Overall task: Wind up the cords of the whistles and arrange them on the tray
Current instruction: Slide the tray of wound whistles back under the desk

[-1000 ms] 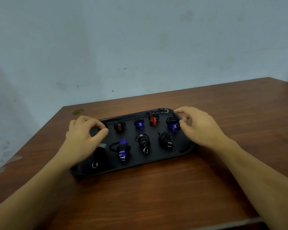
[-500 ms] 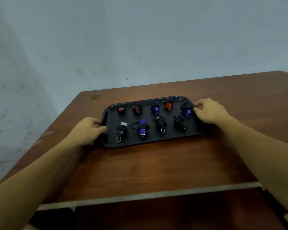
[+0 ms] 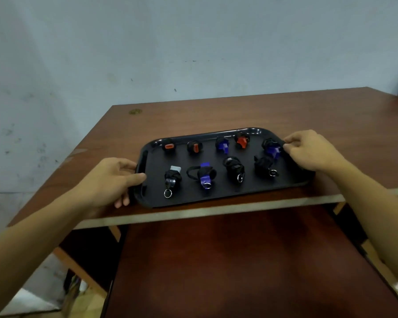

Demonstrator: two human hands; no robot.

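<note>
1. A pale blue-grey wall (image 3: 193, 42) fills the upper half of the frame; below it lies the brown wooden surface (image 3: 216, 111), its pale front edge crossing the middle of the frame.
2. Lower centre, under that edge, is a dark reddish panel (image 3: 228, 260); I cannot tell what it belongs to.
3. The black tray (image 3: 292, 177) sits at the centre of the frame, close to the surface's front edge.
4. My left hand (image 3: 108, 180) grips the tray's left end: the thumb lies over the rim and the fingers curl at the handle slot.
5. My right hand (image 3: 308, 150) is at the tray's upper right corner, fingers bent and pinching at the rim; how firmly, I cannot tell.
6. Nine whistles lie on the tray in two rows, each wrapped in black cord.
7. Back row, left to right: a red whistle (image 3: 169, 146), a second red whistle (image 3: 195, 146), a blue whistle (image 3: 223, 144), a third red whistle (image 3: 241, 140), and a second blue whistle (image 3: 272, 149) just beside my right fingertips.
8. Front row, left to right: a grey whistle (image 3: 172, 177) with a metal ring, a third blue whistle (image 3: 203, 176) with a loose cord loop showing to its left, a black whistle (image 3: 234, 167), and a second black whistle (image 3: 264, 165).
9. The whistles sit apart from one another.
</note>
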